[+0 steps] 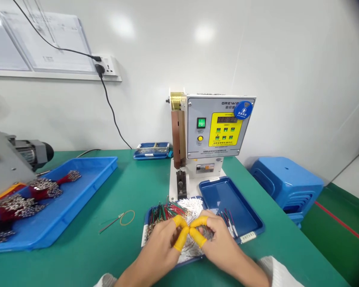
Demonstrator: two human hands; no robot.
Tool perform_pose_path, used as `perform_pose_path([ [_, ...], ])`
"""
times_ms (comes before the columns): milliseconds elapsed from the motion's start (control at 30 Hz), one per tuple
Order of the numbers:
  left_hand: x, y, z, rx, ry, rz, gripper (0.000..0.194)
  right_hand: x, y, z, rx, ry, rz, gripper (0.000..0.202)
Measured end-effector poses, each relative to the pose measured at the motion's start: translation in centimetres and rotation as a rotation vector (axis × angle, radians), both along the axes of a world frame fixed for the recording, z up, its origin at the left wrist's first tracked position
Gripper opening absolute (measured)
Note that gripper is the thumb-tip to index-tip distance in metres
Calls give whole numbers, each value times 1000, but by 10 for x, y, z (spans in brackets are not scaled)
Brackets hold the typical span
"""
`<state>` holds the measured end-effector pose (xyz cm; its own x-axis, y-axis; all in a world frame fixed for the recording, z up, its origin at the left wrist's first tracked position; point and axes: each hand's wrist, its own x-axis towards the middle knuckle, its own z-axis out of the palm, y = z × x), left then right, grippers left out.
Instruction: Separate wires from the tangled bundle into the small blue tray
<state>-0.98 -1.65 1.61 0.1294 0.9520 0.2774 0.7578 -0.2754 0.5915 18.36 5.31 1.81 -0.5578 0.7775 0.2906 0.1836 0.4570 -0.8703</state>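
Note:
My left hand (164, 241) and my right hand (219, 241) meet over a blue tray (145, 225), with yellow finger covers on the thumbs and index fingers. Both pinch closed, tip against tip; whatever lies between them is too small to make out. Under the hands, the tray holds a bundle of green, red and dark wires (164, 211) on its left. White short pieces (193, 207) fill the rest, partly hidden by my fingers. To the right, a second blue tray (233, 195) carries several dark wires with white ends (229, 223).
Behind the trays stands a bench machine (199, 127) with a yellow panel. A large blue tray (86, 179) with bundled red wires lies left. Nearby are a loose wire (110, 224) and a rubber band (127, 218). A small tray (152, 151) sits by the wall; blue stools (287, 179) stand right.

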Motion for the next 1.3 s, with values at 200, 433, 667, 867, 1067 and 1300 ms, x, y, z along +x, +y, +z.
perform_pose_path([
  [200,3,-2,4,-121,-15,-87,36,0,7,-4,-271,198,49,15],
  [433,17,1,11,-222,-557,-176,36,-1,-8,-3,-468,211,268,24],
  [667,22,2,5,-332,-682,-199,43,0,-6,-12,-306,102,240,30],
  [867,16,-1,1,-451,-601,-203,38,4,-5,3,-141,-24,245,40],
  [1067,8,-9,8,-414,-458,-214,59,7,-8,2,-72,-11,296,50],
  [1300,5,3,-16,-423,-610,-390,73,7,-3,-14,-145,31,245,60],
])
